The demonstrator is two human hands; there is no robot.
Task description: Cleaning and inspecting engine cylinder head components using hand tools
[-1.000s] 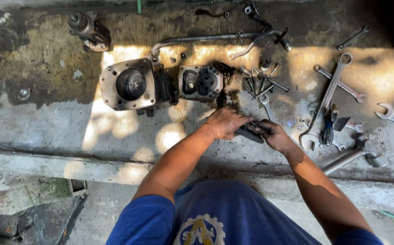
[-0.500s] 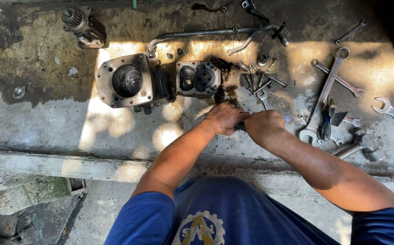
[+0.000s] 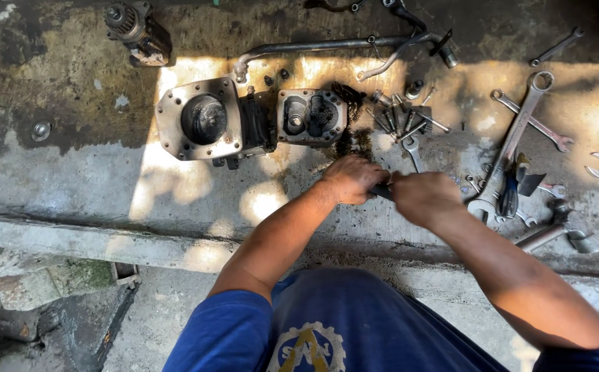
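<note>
Small dark metal part (image 3: 382,191) sits pinched between both hands, low over the concrete floor (image 3: 72,172), just below the gear housing. Mostly hidden; only a short dark stub shows in the gap, so exact shape can't be told. Left hand (image 3: 351,179) is closed around one end, right hand (image 3: 423,198) fisted over the other, knuckles nearly touching. Judging by the grime and oil stains around, part is likely rigid, small, fairly light and greasy, so slippery; best held firm at both ends with full fingers. Just beyond: gear housing (image 3: 311,116) joined to a round-bore flanged casing (image 3: 199,118). Loose bolts (image 3: 403,117) and a small spanner (image 3: 413,150) lie near. Large ring spanner (image 3: 516,138) and pliers (image 3: 509,193) off right, bent pipe (image 3: 327,47) at top.
</note>
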